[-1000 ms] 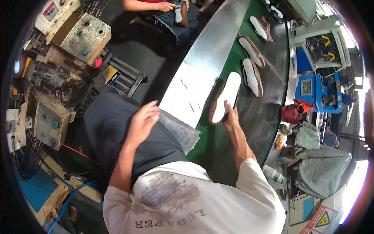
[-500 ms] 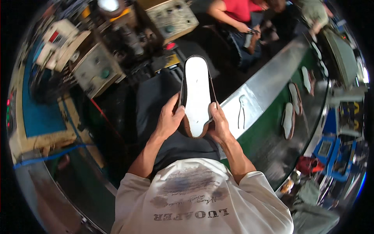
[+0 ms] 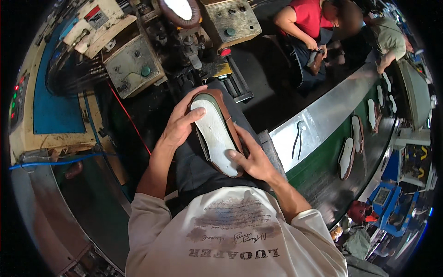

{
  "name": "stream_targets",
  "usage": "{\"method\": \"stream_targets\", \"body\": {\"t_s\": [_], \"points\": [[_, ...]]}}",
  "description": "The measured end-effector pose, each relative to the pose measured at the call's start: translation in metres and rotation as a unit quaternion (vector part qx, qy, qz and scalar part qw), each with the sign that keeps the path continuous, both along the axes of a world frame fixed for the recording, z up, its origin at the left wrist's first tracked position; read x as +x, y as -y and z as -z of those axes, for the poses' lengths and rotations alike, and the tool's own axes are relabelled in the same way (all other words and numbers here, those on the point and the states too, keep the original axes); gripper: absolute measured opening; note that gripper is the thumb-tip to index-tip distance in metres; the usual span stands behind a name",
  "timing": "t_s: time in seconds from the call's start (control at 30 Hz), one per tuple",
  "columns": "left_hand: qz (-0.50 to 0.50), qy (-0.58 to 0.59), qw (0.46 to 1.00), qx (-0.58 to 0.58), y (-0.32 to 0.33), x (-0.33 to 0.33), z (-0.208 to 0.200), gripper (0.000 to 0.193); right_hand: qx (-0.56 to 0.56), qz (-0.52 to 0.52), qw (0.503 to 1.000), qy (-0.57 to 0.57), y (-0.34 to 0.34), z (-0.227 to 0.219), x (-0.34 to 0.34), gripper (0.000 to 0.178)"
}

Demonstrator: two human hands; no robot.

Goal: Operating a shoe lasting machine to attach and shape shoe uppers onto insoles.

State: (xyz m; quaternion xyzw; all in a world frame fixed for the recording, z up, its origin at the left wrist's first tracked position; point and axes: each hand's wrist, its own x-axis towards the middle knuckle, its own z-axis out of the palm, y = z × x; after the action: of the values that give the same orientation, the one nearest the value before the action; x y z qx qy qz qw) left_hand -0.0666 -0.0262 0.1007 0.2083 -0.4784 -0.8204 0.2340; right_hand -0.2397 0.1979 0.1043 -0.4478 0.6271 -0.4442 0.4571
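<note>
A brown shoe upper [image 3: 213, 131] with a white insole board on its underside lies tilted above my lap, bottom side up. My left hand [image 3: 180, 122] grips its far end, thumb pressed on the white board and fingers around the outer side. Around the nearer end my right hand [image 3: 254, 157] is closed, its thumb on the board and its fingers along the brown side. A dark gap shows between the board and the upper's left edge.
Pincers [image 3: 297, 140] lie on the metal ledge [image 3: 314, 122] at right. Beyond, a green conveyor belt [image 3: 318, 166] carries several similar uppers [image 3: 346, 158]. Control boxes [image 3: 134, 67] and a machine holding another upper [image 3: 182, 11] stand ahead. A co-worker in red [image 3: 307, 21] handles a shoe at far right.
The shoe upper has come down and closer, tilting to the left so its brown side shows. My left hand has shifted to its far end; my right thumb now presses the board.
</note>
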Motion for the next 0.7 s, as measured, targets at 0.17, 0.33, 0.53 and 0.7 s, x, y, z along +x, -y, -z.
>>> {"method": "stream_targets", "body": {"t_s": [0.17,0.33,0.53,0.7], "points": [[0.03,0.019,0.998,-0.055,-0.007,-0.007,-0.022,0.083,-0.048,0.015,0.998,-0.047,0.07,-0.031,-0.011,0.099],[0.028,0.056,0.986,-0.158,-0.004,-0.011,-0.03,0.076,-0.074,0.018,0.993,-0.091,0.074,-0.028,-0.009,0.091],[-0.073,0.081,0.949,-0.297,-0.013,-0.009,-0.017,0.061,-0.164,0.066,0.976,-0.13,0.08,-0.02,0.004,0.079],[-0.161,0.086,0.918,-0.351,-0.028,-0.017,-0.011,0.048,-0.2,0.094,0.962,-0.162,0.077,-0.016,0.008,0.074]]}}
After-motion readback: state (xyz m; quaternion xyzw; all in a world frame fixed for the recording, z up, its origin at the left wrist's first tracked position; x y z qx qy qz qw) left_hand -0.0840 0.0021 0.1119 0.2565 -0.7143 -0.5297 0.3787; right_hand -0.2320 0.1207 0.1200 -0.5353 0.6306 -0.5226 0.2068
